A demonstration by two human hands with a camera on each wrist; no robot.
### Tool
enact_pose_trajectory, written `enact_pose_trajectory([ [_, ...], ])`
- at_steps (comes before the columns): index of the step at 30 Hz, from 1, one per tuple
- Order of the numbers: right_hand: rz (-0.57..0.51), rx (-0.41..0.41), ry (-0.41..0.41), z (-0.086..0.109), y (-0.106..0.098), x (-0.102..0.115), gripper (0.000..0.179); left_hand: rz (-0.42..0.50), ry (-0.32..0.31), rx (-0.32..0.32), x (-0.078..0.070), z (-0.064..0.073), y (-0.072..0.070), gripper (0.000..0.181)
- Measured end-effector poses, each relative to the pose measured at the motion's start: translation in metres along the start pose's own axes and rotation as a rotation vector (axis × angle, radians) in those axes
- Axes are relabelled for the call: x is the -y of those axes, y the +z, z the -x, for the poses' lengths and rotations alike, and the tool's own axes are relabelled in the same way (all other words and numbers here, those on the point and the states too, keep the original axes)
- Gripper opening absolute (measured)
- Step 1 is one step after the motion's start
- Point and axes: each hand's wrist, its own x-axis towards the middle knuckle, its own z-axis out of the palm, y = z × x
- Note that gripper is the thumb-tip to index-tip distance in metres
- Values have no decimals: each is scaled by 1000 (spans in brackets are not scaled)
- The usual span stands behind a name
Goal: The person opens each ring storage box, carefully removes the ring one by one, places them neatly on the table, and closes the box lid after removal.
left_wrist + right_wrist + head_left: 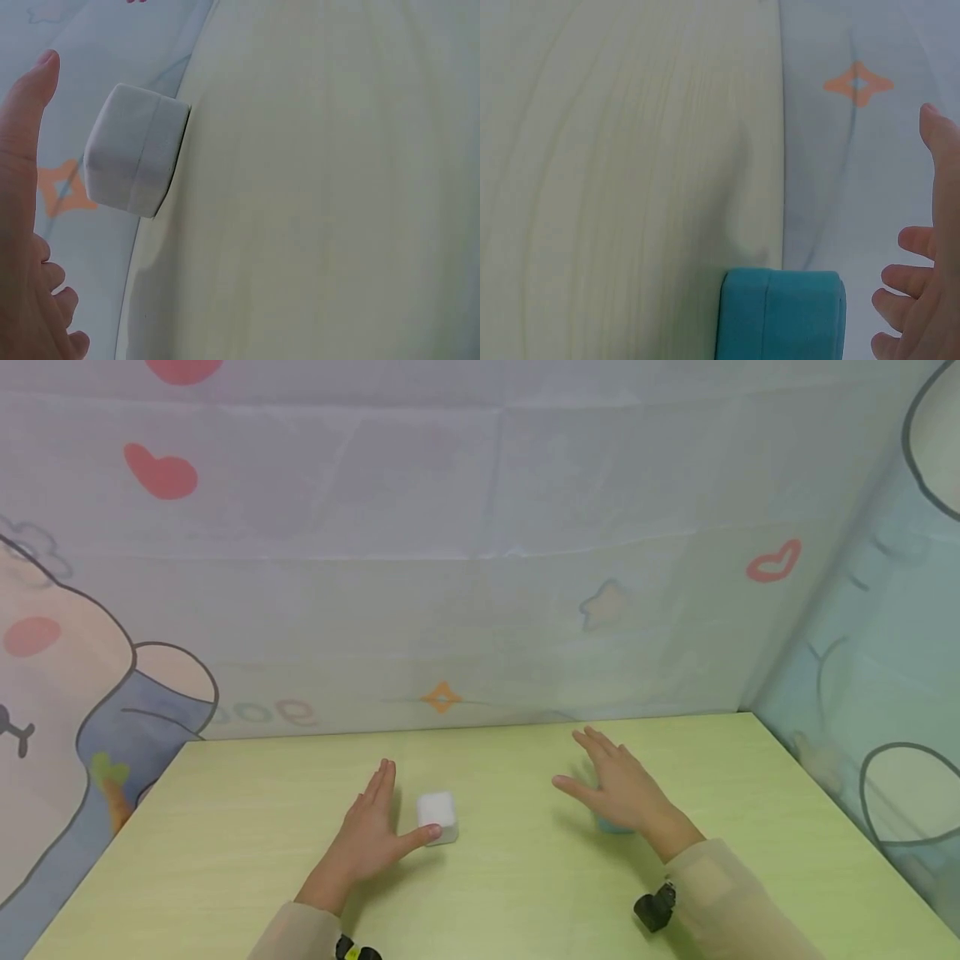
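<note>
A small white box [437, 810] with rounded edges stands on the table just right of my left hand [371, 837]. That hand hovers with straight fingers, its thumb overlapping the box's lower corner in the head view. The left wrist view shows the white box [136, 150] with a seam near its base, apart from the thumb [37, 82]. My right hand [618, 785] is held over a teal box [615, 827], mostly hidden beneath it, fingers spread and nothing in them. In the right wrist view the teal box [780, 315] sits on the table beside the fingers.
The pale yellow-green table [510, 893] ends at a printed cloth backdrop [465, 610] behind, with another cloth side [885, 652] on the right. Dark wrist cameras are strapped near both sleeves, the right one [655, 907] hanging over the table.
</note>
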Motion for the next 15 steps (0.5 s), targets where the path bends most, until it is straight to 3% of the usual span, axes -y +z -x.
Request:
enact_pose_trajectory([
  [15,-53,25,-1,-3,5,11,87,83,-80,48,2,-2,4,127],
])
